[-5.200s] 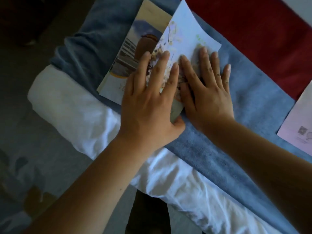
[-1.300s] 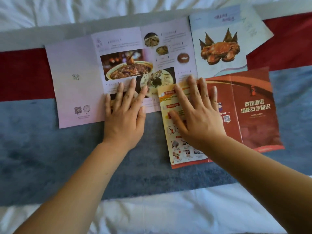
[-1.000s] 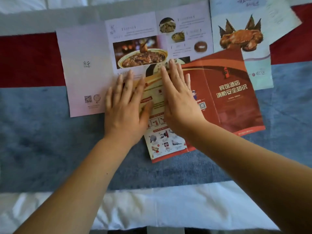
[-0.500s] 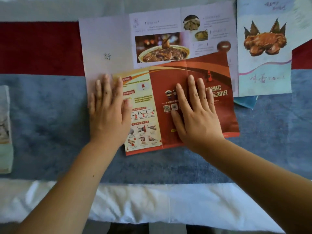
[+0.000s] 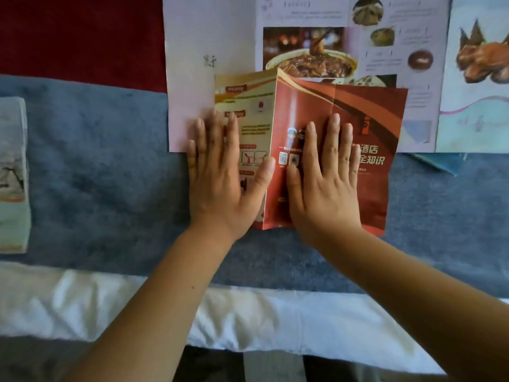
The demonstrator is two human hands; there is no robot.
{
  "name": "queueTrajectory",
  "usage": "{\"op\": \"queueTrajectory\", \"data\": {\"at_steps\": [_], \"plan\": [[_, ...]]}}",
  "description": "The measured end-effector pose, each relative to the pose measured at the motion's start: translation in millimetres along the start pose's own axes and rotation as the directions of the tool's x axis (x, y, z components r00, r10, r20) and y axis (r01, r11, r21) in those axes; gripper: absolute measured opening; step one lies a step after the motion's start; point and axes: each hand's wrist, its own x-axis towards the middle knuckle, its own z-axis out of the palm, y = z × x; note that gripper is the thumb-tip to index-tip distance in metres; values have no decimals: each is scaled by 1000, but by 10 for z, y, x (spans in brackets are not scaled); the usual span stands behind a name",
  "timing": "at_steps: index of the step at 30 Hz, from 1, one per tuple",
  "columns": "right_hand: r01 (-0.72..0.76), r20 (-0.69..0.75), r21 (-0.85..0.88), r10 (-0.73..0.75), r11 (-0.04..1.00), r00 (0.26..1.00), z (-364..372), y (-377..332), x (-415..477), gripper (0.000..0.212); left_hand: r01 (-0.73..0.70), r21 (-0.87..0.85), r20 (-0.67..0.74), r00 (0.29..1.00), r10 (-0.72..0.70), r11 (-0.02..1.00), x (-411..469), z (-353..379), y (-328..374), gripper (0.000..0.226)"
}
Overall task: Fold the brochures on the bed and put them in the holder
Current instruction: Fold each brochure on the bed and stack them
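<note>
Brochure (image 5: pixel 369 111), glossy red, tented along crease

Dim, soft light; faint glare streak on red brochure (image 5: pixel 325 111); far papers blurred; edges darker.

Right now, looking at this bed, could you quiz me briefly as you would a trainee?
1. True or false: the right hand lies flat, fingers straight, on the red brochure.
2. What lies partly under the red brochure? A the pink food brochure; B a pillow; C a holder.
3. Missing word: the folded brochure at the left edge lies on the ____ blanket.
Key: 1 true; 2 A; 3 blue.
</note>
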Motion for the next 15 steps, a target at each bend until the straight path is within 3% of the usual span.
{"op": "queueTrajectory", "data": {"at_steps": [3,7,10,15], "plan": [[25,49,-4,-25,1000,998,-57,-16,-17,68,-8,-134,31,999,12,991,-13,-33,60,97],[69,68,-9,-68,998,995,-88,-14,-29,68,-9,-213,71,997,25,977,-17,-87,131,75],[98,58,44,-100,994,993,-111,-23,-21,64,-40,-199,78,995,57,979,18,-157,118,50],[196,85,55,-200,979,976,-134,-127,-25,59,-51,-148,23,998,55,988,-14,-289,35,42]]}}
